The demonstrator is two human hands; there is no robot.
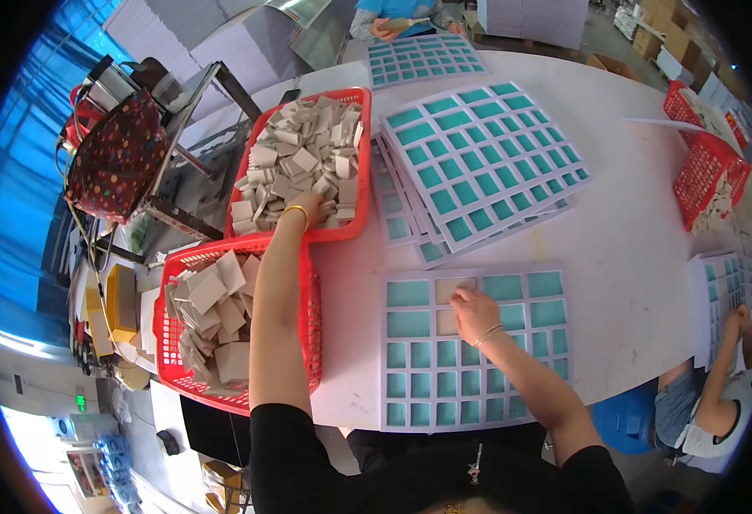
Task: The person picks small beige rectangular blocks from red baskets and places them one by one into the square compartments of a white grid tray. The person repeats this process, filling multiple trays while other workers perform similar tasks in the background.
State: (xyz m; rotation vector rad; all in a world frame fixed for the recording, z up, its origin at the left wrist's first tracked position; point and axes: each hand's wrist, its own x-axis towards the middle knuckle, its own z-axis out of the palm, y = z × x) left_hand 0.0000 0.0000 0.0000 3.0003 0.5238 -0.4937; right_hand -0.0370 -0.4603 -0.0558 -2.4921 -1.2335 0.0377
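Observation:
My left hand (307, 208) reaches into the upper red plastic basket (365, 171), which is heaped with small grey-beige cardboard pieces (305, 160). Its fingertips are hidden among the pieces, so their grip does not show. Right in front of me lies a white grid frame (433, 383) with turquoise-backed cells. My right hand (476, 315) rests over its upper part with curled fingers; whether something is pinched in them is hidden. Beside these fingers, a beige piece (455, 288) fills a top-row cell, and beige also shows in the cell below it.
A lower red basket (314, 334) holds larger cardboard pieces (209, 291). Stacked grid frames (487, 158) lie beyond my frame on the white table (633, 197). Co-workers sit with frames at the far side (427, 58) and the right. More red baskets (710, 176) stand at the right edge.

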